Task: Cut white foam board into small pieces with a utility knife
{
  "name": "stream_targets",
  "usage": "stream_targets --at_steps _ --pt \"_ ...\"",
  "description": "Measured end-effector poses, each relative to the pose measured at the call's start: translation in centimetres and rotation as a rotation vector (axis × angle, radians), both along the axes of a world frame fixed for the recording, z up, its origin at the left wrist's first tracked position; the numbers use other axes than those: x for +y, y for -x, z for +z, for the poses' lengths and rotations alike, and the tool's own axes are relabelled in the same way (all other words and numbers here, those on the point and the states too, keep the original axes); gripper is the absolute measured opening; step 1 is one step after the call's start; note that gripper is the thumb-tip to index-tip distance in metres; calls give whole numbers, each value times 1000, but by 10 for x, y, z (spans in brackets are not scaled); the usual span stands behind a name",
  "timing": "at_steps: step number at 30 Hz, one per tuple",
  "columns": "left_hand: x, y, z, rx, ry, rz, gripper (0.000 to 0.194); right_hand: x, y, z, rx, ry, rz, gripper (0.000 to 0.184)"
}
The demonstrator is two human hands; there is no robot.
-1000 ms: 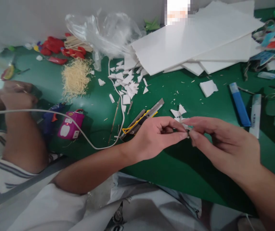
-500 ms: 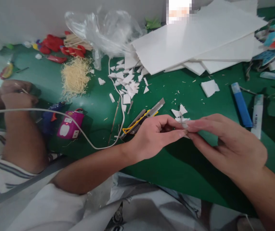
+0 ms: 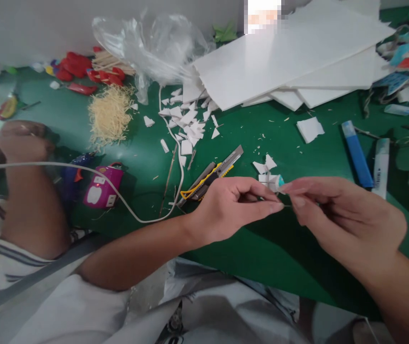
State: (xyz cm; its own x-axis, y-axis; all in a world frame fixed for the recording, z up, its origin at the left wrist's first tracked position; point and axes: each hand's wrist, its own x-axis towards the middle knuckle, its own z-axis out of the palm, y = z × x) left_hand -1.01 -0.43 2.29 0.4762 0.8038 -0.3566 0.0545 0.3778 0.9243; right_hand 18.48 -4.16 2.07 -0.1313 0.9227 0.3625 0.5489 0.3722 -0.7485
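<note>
left hand (image 3: 240,205) pinches thin strand (image 3: 288,206) | right hand (image 3: 351,215) at right, grip unclear | likely light, bendy; hold near ends

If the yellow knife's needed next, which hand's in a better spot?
Probably the left hand: the yellow knife lies near it, while the right hand is farther off. Left's pinching something thin, though.

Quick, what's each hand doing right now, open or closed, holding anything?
Left hand: closed, pinching a thin piece.
Right hand: partly curled beside it; whether it grips anything cannot be told.
</note>
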Motion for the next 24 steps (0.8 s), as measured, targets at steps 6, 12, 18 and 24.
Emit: stream_targets --at_steps 6,12,18,24 --pt "8 2 -1 33 -73 95 15 12 -4 -6 24 -99 52 31" --pt "9 0 -1 7 19 74 31 14 1 -1 -108 -124 107 29" --pt "10 -1 -3 -18 18 59 30 14 0 -1 -184 -204 126 33" --pt "10 1 -4 26 -46 11 23 8 -1 8 -240 -186 88 32"
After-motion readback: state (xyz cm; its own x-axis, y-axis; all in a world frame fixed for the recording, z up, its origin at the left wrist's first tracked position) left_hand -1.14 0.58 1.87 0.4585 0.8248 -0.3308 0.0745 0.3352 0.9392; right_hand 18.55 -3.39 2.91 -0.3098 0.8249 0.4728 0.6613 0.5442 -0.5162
